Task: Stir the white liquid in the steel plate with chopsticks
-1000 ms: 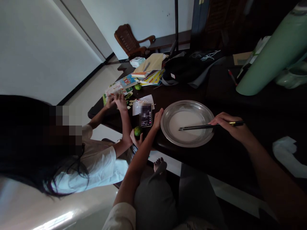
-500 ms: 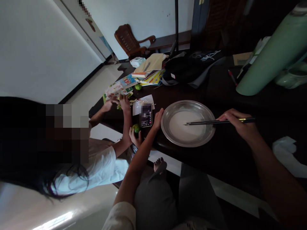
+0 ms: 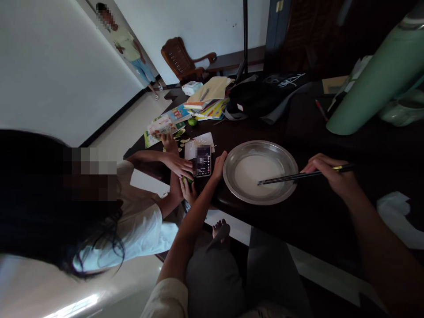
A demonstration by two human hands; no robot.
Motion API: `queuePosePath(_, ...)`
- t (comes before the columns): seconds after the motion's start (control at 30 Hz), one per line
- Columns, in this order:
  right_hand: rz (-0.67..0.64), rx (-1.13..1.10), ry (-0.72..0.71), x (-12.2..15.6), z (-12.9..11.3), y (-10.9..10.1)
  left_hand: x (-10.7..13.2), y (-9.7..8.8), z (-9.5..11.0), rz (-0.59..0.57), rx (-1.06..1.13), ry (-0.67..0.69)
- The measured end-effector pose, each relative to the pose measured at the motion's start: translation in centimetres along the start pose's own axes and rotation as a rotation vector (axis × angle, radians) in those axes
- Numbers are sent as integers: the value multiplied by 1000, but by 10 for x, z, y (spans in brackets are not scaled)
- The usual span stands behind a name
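Note:
A round metal basin (image 3: 228, 183) with whitish liquid (image 3: 253, 170) in it stands on the dark table. My left hand (image 3: 219, 165) grips the basin's left rim, some of its fingers out of sight. Beyond the right rim, my right hand (image 3: 329, 170) is closed around black chopsticks (image 3: 298, 175) with a gold band. Their tips lie together, at the liquid near the middle of the basin. Just left of my left hand is a lit phone (image 3: 202, 161) on a white paper (image 3: 208, 139) bearing small pale bits.
Left, a seated person's hands (image 3: 180, 165) are at a green fruit (image 3: 187, 179). Peels (image 3: 180, 132), another green fruit (image 3: 192, 121) and books (image 3: 212, 108) lie behind. A black bag (image 3: 255, 97), a tall green bottle (image 3: 374, 84) and crumpled tissue (image 3: 394, 207) are also here. Another person (image 3: 130, 46) stands at the doorway.
The chopstick tips have shifted slightly toward me in the liquid. One of the seated person's hands has moved from the peels to the green fruit near the phone. A person has appeared at the doorway.

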State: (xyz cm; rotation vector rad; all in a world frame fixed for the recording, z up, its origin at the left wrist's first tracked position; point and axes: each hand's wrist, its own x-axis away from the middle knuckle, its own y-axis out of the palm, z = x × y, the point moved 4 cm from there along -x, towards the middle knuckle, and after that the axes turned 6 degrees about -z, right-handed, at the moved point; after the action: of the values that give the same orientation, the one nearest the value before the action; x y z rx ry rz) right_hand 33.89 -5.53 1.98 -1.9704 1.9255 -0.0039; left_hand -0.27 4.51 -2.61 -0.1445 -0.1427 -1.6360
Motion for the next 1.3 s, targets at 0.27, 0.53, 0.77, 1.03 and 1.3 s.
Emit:
queuePosePath(0.27, 60, 54, 19, 0, 3, -3, 1, 1, 1, 12, 19, 9)
queuePosePath(0.53, -47, 70, 22, 0, 3, 6, 2, 0, 0, 24, 65, -45)
queuePosePath(0.77, -51, 18, 21, 1, 2, 5, 5, 0, 3, 9, 33, -12)
queuePosePath(1.03, 37, 26, 27, 2, 3, -2, 5, -2, 3, 19, 31, -13)
queuePosePath(1.3, 10, 86, 10, 1, 4, 2, 9, 1, 7, -6, 36, -19)
